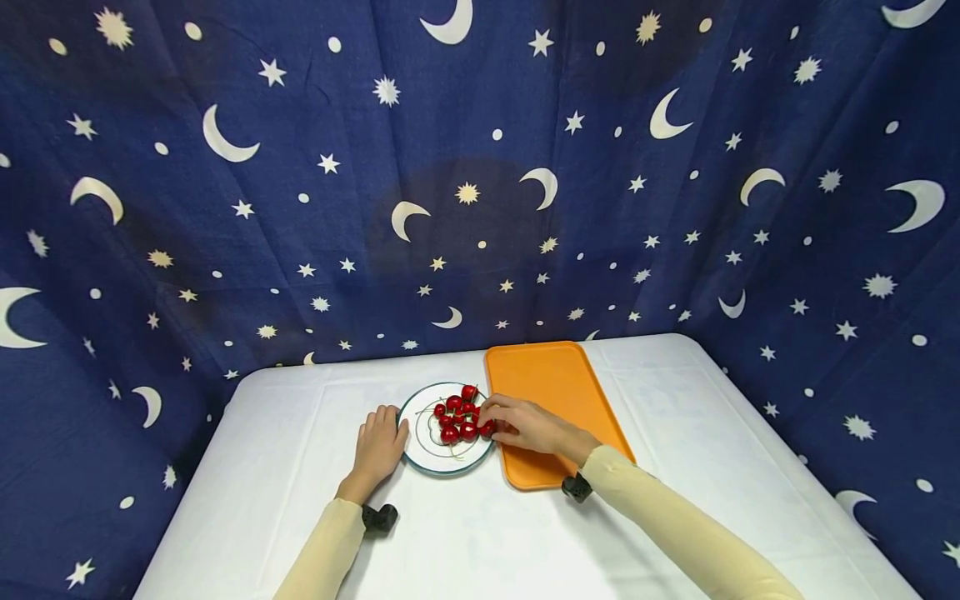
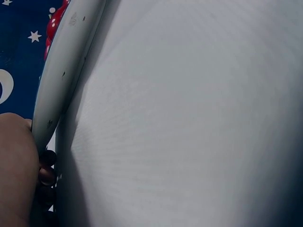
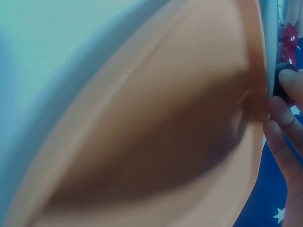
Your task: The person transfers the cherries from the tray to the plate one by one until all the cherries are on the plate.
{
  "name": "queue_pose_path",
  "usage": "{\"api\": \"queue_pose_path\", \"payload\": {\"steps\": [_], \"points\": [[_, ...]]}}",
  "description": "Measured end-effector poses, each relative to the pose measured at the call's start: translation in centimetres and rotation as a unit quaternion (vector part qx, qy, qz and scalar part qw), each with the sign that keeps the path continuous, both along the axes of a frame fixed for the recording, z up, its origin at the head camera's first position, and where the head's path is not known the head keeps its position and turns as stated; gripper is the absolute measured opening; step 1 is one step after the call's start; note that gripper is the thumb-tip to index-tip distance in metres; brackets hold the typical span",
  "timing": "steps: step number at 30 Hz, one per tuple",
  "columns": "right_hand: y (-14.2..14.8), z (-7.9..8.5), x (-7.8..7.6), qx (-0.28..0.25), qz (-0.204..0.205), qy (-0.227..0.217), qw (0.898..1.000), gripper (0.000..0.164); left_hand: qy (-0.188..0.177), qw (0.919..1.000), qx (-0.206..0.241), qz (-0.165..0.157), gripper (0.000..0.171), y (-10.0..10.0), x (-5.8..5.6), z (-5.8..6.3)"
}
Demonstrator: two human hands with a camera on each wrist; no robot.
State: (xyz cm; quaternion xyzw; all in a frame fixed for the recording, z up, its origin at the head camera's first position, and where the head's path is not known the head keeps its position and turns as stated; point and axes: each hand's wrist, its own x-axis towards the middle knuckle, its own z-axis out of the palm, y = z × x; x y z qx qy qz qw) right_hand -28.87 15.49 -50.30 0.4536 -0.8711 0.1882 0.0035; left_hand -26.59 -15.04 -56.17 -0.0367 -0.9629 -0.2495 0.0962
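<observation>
A white plate [image 1: 429, 452] with a blue-green rim bears several red cherries [image 1: 452, 412] with thin stems. My left hand [image 1: 378, 446] grips the plate's left edge; in the left wrist view the thumb lies at the rim and curled fingers [image 2: 46, 176] show by the plate's underside. Over the right side of the plate, my right hand [image 1: 528, 425] pinches a cherry [image 1: 487, 428] at the edge of the pile. In the right wrist view a dark round cherry [image 3: 282, 80] shows between thumb and fingers, and more red cherries [image 3: 288, 40] lie beyond it.
An orange tray [image 1: 547, 375] lies right of the plate, under my right hand and wrist. Both stand on a table with a white cloth [image 1: 480, 533]. A dark blue curtain [image 1: 480, 275] with moons and stars hangs behind and at both sides.
</observation>
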Motion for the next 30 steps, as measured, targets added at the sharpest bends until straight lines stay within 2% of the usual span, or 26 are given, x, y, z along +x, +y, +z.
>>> {"api": "queue_pose_path", "payload": {"steps": [7, 14, 19, 23, 27, 30], "points": [[0.1, -0.2, 0.2, 0.007, -0.009, 0.010, 1.000, 0.030, 0.006, 1.0000, 0.005, 0.000, 0.030, 0.1, -0.2, 0.1], [0.4, 0.1, 0.2, -0.019, -0.019, -0.002, 1.000, 0.033, 0.023, 0.9992, 0.033, 0.006, 0.027, -0.3, -0.2, -0.2], [0.8, 0.3, -0.5, -0.030, -0.050, 0.002, 0.998, 0.032, 0.026, 0.9977, 0.060, 0.016, 0.029, -0.7, -0.2, -0.5], [1.4, 0.4, -0.8, -0.057, -0.079, 0.042, 0.994, 0.029, 0.027, 0.9964, 0.079, 0.015, 0.034, -0.7, -0.1, -0.4], [2.0, 0.7, -1.1, -0.092, -0.116, 0.066, 0.987, 0.024, 0.030, 0.9952, 0.093, 0.009, 0.042, -0.7, 0.1, 0.3], [2.4, 1.2, -1.3, -0.114, -0.143, 0.052, 0.982, 0.022, 0.034, 0.9949, 0.095, 0.009, 0.044, -0.7, 0.3, 1.0]]}}
